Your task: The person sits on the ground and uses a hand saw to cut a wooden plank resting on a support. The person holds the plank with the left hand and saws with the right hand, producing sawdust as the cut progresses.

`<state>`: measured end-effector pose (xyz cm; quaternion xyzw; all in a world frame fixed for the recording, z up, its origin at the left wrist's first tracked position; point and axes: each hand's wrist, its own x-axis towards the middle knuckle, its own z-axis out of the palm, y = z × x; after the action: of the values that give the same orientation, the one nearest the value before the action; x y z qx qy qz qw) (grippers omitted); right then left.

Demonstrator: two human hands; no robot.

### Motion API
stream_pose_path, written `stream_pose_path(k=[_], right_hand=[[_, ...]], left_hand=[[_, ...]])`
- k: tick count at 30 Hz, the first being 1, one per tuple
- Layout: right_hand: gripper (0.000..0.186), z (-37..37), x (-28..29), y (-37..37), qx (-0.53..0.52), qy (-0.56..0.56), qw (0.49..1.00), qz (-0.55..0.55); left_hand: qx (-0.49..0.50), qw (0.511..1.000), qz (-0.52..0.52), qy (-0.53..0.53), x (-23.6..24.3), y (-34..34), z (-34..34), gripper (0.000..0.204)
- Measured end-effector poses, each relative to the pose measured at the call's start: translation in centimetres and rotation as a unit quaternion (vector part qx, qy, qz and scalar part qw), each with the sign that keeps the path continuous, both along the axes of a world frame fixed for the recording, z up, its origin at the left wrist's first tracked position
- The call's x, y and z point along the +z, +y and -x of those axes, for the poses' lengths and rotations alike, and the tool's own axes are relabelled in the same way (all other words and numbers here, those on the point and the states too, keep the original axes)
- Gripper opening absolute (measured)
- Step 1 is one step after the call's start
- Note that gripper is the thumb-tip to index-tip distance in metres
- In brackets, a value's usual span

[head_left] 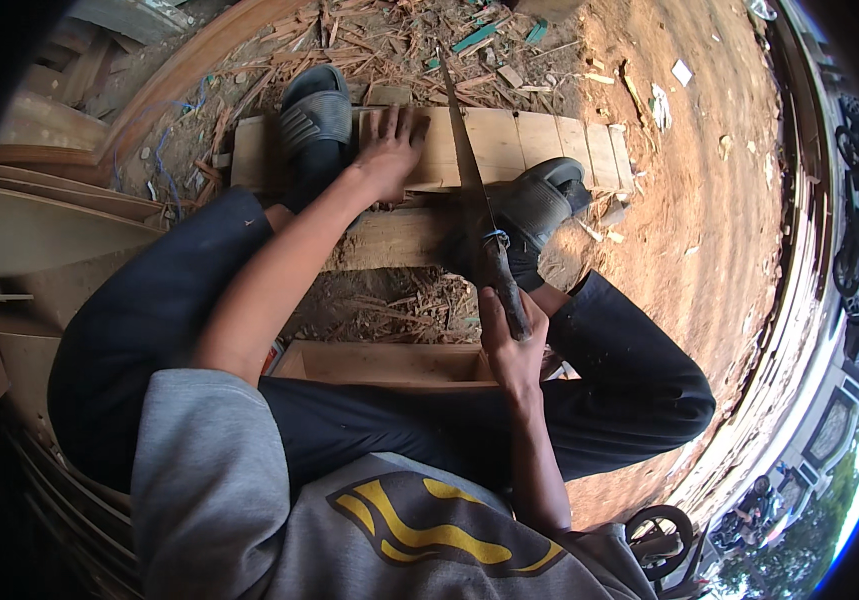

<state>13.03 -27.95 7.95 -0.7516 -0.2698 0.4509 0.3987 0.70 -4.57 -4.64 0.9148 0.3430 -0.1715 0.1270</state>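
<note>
My right hand [514,342] is wrapped around the dark handle of a handsaw [466,165]. Its long blade points away from me and crosses a pale wooden board [544,140]. Whether the teeth bite into the wood cannot be made out. Left of the blade, my left hand [390,155] presses flat on the board with fingers spread, the thumb side near its closer edge. Several dark lines run across the board to the right of the blade. My sandalled feet, the left sandal [317,112] and the right sandal [541,208], rest on the board at either side.
A thick wooden beam [389,242] lies under the board's near side. Closer to me is a wooden frame [389,360]. Wood scraps [389,305] litter the ground. Panels [59,230] lean at the left, and motorcycles [854,200] stand far right.
</note>
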Motion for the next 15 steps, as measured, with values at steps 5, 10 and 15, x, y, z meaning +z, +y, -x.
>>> stream_pose_path(k=[5,10,15], right_hand=[[0.023,0.3,-0.1,-0.3,0.034,0.024,0.999,0.029],[0.021,0.7,-0.3,-0.5,0.028,0.023,0.999,-0.001],[0.021,0.2,-1.8,0.0,0.019,0.048,0.999,0.014]], left_hand=[[0.045,0.997,-0.052,-0.026,-1.0,-2.3,1.2,0.103],[0.014,0.99,-0.08,-0.113,-2.9,-2.3,1.2,0.097],[-0.011,0.979,-0.128,-0.161,-3.3,-1.1,2.3,0.081]])
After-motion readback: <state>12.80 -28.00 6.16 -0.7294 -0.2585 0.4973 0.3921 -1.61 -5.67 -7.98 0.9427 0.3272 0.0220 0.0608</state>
